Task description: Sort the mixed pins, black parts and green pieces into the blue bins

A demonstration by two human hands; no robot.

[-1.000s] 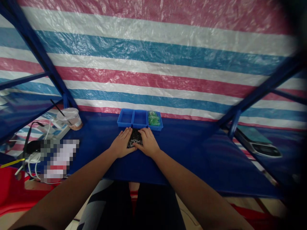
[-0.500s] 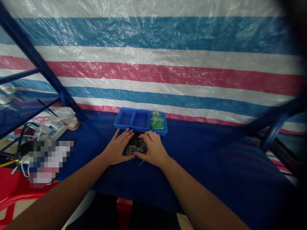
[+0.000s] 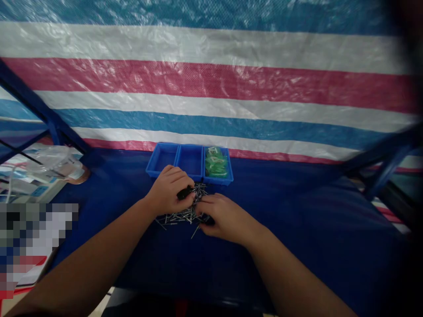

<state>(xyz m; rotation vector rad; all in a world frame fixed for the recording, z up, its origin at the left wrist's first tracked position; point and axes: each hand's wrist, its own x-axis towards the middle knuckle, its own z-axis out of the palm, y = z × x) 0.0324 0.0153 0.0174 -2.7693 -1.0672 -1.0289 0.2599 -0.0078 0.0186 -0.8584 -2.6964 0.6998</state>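
Observation:
A loose pile of thin silvery nail-like metal pins point(image 3: 183, 215) lies on the blue table between my hands. My left hand point(image 3: 171, 189) is closed around dark black pieces point(image 3: 184, 193) at the pile's far left side; their kind is not clear. On the near right side, my right hand point(image 3: 223, 215) curls its fingers around more black pieces point(image 3: 208, 220), low over the pins. Just beyond the hands stands a blue tray point(image 3: 189, 177) with three compartments. Green plastic packets point(image 3: 216, 164) fill its right compartment.
A clear plastic tub point(image 3: 56, 164) and a power strip point(image 3: 49, 189) stand at the left, beside a blurred-out patch. Blue metal frame bars point(image 3: 59, 127) rise on both sides. Striped plastic sheeting point(image 3: 211, 79) hangs behind the table point(image 3: 297, 229).
Both hands have gone from flat around a dark heap to closed on black pieces, the right one pulled nearer. More pins show, spread out on the table. The view has shifted.

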